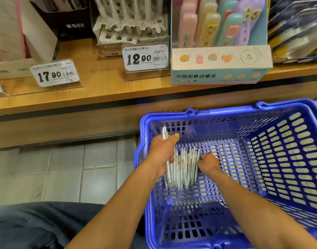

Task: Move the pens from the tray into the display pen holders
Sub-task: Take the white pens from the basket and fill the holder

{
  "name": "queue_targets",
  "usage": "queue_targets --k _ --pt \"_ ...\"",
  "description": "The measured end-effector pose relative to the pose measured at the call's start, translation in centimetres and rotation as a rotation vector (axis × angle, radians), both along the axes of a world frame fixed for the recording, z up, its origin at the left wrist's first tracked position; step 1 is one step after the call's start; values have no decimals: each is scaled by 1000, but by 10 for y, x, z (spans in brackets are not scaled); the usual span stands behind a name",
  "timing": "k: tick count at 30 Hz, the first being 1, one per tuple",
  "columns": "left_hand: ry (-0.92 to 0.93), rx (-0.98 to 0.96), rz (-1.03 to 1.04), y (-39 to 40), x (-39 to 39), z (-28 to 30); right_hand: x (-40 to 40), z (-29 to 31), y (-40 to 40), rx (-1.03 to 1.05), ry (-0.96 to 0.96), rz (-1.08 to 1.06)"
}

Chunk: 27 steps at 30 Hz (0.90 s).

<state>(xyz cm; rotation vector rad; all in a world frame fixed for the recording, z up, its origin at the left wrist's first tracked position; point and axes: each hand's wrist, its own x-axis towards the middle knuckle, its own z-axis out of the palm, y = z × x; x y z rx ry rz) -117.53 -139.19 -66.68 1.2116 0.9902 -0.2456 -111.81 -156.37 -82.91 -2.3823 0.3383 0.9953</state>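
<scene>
Both hands reached into a blue plastic basket [283, 159]. The left hand [162, 153] gripped a white pen [164, 133], its top poking above the fist; the right hand [208, 161] touched a heap of white pens [185, 166] on the basket floor. Above, a wooden shelf [100, 83] carried a slotted pen holder [130, 31].

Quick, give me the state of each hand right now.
Left hand: holding a bunch of white pens over the blue basket.
Right hand: down in the basket, fingers curled on the loose pens there.
</scene>
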Motion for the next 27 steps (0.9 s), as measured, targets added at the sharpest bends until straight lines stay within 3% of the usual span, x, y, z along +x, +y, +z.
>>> queue_targets --k 8,12,17,22,27 --pt "16 -65 20 1 0 -3 -9 -20 11 -160 -82 -30" --pt "20 -96 37 2 1 0 -5 -8 1 -141 -54 -49" --pt "33 -120 53 2 1 0 -1 41 -1 289 4 -238" --pt "41 -129 57 -2 2 3 -23 115 15 756 -14 -262" --pt "31 -173 62 -3 0 2 -53 147 40 903 -31 -181"
